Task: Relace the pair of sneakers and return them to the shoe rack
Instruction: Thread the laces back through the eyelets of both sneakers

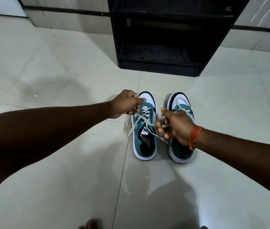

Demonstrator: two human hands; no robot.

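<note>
Two teal, white and navy sneakers stand side by side on the floor, toes pointing away from me. The left sneaker (pixel 145 139) has a grey-white lace (pixel 143 120) crossing its eyelets, with both ends pulled out sideways. My left hand (pixel 127 104) pinches one lace end beside the toe. My right hand (pixel 174 125), with an orange thread on the wrist, grips the other end between the shoes. It partly covers the right sneaker (pixel 182 146), whose own lace lies loose over the toe.
A black shoe rack (pixel 162 61) with open shelves stands on the floor just beyond the sneakers, against a pale wall with a dark stripe. The floor (pixel 65 71) is pale glossy tile. My toes show at the bottom edge.
</note>
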